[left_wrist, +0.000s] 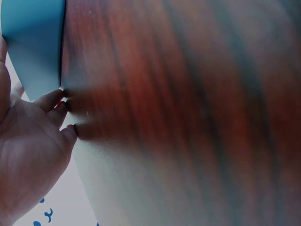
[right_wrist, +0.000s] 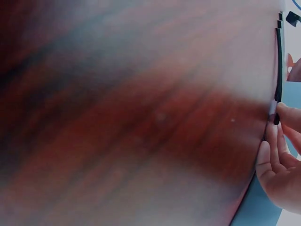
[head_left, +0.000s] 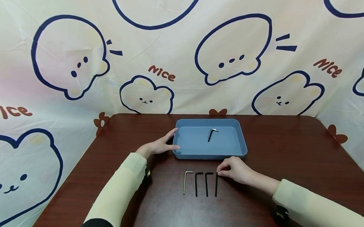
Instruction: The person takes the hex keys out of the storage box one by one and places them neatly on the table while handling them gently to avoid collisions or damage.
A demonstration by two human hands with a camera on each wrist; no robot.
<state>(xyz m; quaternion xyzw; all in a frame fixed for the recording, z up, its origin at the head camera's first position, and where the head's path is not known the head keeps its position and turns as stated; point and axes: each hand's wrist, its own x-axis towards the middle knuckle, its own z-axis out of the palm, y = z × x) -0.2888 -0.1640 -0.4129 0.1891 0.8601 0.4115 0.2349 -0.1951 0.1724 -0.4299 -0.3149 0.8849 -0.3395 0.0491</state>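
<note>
On the table, several L-shaped hex keys lie in a row in front of a blue tray (head_left: 210, 157): a brass-coloured hex key (head_left: 184, 184) at the left, then black ones. My right hand (head_left: 236, 169) pinches the top end of the rightmost black hex key (head_left: 216, 187) between thumb and fingers; its short arm is hidden by them. In the right wrist view the fingers stand close about the end of a black key (right_wrist: 279, 70). My left hand (head_left: 160, 145) rests against the tray's left side with spread, fairly straight fingers. Inside the tray lies a dark, silver-topped L-shaped piece (head_left: 211, 135).
The brown wooden table (head_left: 164, 212) stretches out around the tray and the keys. Behind it and on both sides hangs a pale curtain (head_left: 185, 58) with cartoon bears. A dark device is strapped at each sleeve.
</note>
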